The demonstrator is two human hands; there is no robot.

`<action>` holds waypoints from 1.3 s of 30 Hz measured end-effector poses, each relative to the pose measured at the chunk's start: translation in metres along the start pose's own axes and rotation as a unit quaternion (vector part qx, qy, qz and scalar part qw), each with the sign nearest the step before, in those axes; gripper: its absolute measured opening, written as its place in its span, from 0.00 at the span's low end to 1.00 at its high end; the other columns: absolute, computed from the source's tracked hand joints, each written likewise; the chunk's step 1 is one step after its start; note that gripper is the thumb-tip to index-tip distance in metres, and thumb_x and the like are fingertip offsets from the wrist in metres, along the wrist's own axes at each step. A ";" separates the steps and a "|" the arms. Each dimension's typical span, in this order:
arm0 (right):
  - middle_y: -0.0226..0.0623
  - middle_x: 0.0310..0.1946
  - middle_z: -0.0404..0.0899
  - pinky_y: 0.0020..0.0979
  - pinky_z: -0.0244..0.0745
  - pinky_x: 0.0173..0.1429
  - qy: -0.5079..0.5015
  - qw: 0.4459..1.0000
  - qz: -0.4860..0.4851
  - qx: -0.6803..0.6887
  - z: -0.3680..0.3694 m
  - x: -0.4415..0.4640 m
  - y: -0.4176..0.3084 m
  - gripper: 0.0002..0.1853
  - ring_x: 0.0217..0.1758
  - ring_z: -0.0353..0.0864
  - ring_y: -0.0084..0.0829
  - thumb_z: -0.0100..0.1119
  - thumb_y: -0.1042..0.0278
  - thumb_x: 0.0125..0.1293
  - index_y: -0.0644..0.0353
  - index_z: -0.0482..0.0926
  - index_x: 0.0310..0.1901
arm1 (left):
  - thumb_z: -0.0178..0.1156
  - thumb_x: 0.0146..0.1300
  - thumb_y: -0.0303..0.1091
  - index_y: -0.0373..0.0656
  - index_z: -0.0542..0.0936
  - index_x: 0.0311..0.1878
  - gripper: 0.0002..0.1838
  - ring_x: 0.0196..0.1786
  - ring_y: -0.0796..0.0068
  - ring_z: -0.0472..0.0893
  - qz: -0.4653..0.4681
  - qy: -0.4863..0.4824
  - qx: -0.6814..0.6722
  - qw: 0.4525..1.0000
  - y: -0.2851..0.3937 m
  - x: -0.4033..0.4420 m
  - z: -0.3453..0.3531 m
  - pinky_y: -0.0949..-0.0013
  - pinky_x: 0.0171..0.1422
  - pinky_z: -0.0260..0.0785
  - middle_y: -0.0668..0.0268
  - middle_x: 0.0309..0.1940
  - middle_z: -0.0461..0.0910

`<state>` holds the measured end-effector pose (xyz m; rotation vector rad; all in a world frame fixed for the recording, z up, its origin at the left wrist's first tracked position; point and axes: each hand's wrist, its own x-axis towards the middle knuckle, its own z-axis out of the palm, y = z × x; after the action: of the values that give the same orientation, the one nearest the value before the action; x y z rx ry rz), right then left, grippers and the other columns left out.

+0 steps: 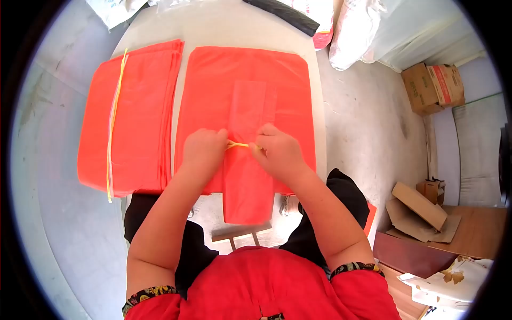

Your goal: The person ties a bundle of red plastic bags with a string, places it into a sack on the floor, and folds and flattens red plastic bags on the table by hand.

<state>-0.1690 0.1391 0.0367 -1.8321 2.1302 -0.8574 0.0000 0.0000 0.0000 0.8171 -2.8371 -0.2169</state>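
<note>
A folded strip of red sheeting (248,197) lies lengthwise over a red stack (240,64), its lower end past the table's front edge. Across that strip runs a short yellow tie (238,144), pulled between both hands. My left hand (205,152) is closed on the tie's left part. On the right part, my right hand (277,152) is closed, fingertips pinched. To the left is another red stack (138,112), with yellow and whitish strings (114,114) laid along it.
The pale table (224,21) carries a black roll (282,16) at its back edge. Plastic-wrapped bundles (354,32) stand beyond. At the right are a cardboard box (432,88), an opened carton (418,210) on a brown surface, and patterned cloth (453,282).
</note>
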 end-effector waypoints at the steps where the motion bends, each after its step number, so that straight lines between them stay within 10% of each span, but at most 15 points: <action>1: 0.40 0.45 0.87 0.38 0.78 0.39 0.004 0.999 0.013 0.049 0.002 0.001 -0.001 0.11 0.36 0.85 0.35 0.66 0.68 0.70 0.65 0.82 0.30 | 0.68 0.65 0.39 0.44 0.77 0.32 0.12 0.34 0.53 0.84 -0.003 -0.002 -0.002 1.000 0.001 0.001 0.001 0.50 0.38 0.75 0.59 0.25 0.82; 9: 0.39 0.28 0.84 0.36 0.73 0.34 -0.079 0.935 0.151 0.312 0.016 0.012 -0.008 0.14 0.27 0.79 0.30 0.62 0.67 0.74 0.66 0.80 0.30 | 0.67 0.64 0.38 0.44 0.77 0.31 0.11 0.33 0.54 0.84 -0.004 -0.011 0.020 1.000 -0.002 -0.003 0.004 0.51 0.36 0.75 0.60 0.25 0.82; 18: 0.42 0.26 0.82 0.37 0.75 0.36 -0.090 0.935 0.196 0.281 0.023 0.014 -0.001 0.15 0.29 0.81 0.34 0.65 0.60 0.74 0.65 0.84 0.34 | 0.66 0.69 0.35 0.38 0.82 0.33 0.11 0.32 0.62 0.82 -0.035 0.000 -0.142 0.989 -0.005 -0.005 -0.038 0.59 0.38 0.73 0.59 0.24 0.82; 29: 0.49 0.39 0.80 0.50 0.78 0.49 -0.042 0.988 0.070 0.131 0.033 0.006 -0.008 0.08 0.46 0.83 0.53 0.57 0.65 0.75 0.61 0.78 0.43 | 0.61 0.76 0.27 0.36 0.82 0.53 0.08 0.46 0.81 0.77 -0.091 -0.062 -0.683 0.722 0.007 -0.008 -0.032 0.72 0.53 0.70 0.69 0.45 0.81; 35: 0.50 0.40 0.81 0.50 0.78 0.49 -0.055 0.981 0.081 0.168 0.026 0.006 -0.006 0.10 0.45 0.83 0.53 0.55 0.64 0.77 0.62 0.79 0.45 | 0.63 0.70 0.22 0.37 0.83 0.58 0.15 0.46 0.72 0.83 -0.032 -0.002 -0.419 0.907 0.005 -0.005 0.002 0.66 0.55 0.77 0.59 0.58 0.75; 39: 0.50 0.39 0.83 0.49 0.78 0.48 -0.066 0.975 0.099 0.190 0.025 0.007 -0.004 0.11 0.44 0.84 0.53 0.55 0.62 0.78 0.62 0.79 0.45 | 0.66 0.68 0.22 0.35 0.85 0.50 0.09 0.42 0.72 0.83 -0.095 -0.041 -0.456 0.884 0.012 -0.002 -0.010 0.67 0.50 0.78 0.60 0.50 0.79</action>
<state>-0.1546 0.1250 0.0201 -1.4190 1.8724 -0.9827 -0.0024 0.0104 0.0120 0.8278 -2.2511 -1.4860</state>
